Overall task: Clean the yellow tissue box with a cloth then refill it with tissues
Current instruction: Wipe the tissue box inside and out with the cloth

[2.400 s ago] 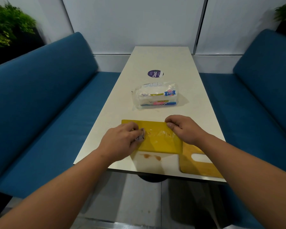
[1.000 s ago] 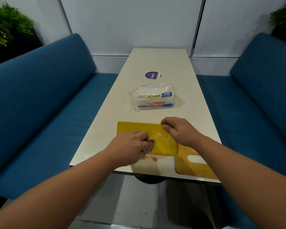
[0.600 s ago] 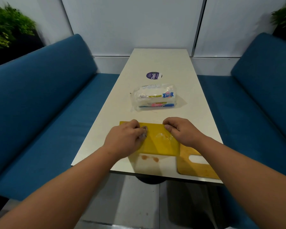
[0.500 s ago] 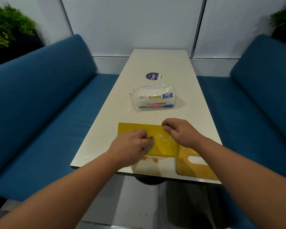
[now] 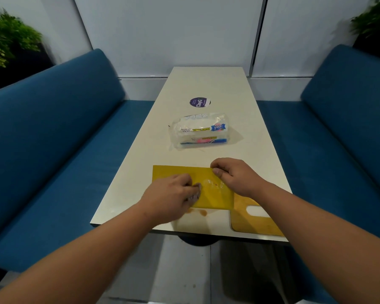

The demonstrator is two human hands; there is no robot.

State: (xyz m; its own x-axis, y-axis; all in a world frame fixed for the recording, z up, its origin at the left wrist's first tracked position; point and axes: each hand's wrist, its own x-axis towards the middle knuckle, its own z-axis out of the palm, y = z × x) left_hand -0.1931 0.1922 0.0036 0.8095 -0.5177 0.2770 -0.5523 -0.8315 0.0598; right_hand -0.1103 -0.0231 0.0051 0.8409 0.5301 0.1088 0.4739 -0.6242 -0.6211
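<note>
The yellow tissue box [image 5: 215,194] lies flat near the front edge of the white table [image 5: 208,84], with a wet smear and brown specks on its top. My left hand [image 5: 173,197] grips a small grey cloth [image 5: 195,193], mostly hidden under the fingers, and presses it on the box's left half. My right hand [image 5: 233,175] holds the box's far right edge with curled fingers. The box's yellow lid [image 5: 255,222], with an oval slot, lies to the right under my right forearm. A plastic pack of white tissues [image 5: 199,130] sits farther back.
Brown stains [image 5: 201,212] mark the table just in front of the box. A round purple sticker [image 5: 199,102] lies beyond the tissue pack. Blue benches [image 5: 53,132] flank the table on both sides, with plants in the back corners.
My left hand has rubbed the cloth back and forth over the box top, now sitting slightly nearer and to the right. The right hand keeps its hold on the box edge.
</note>
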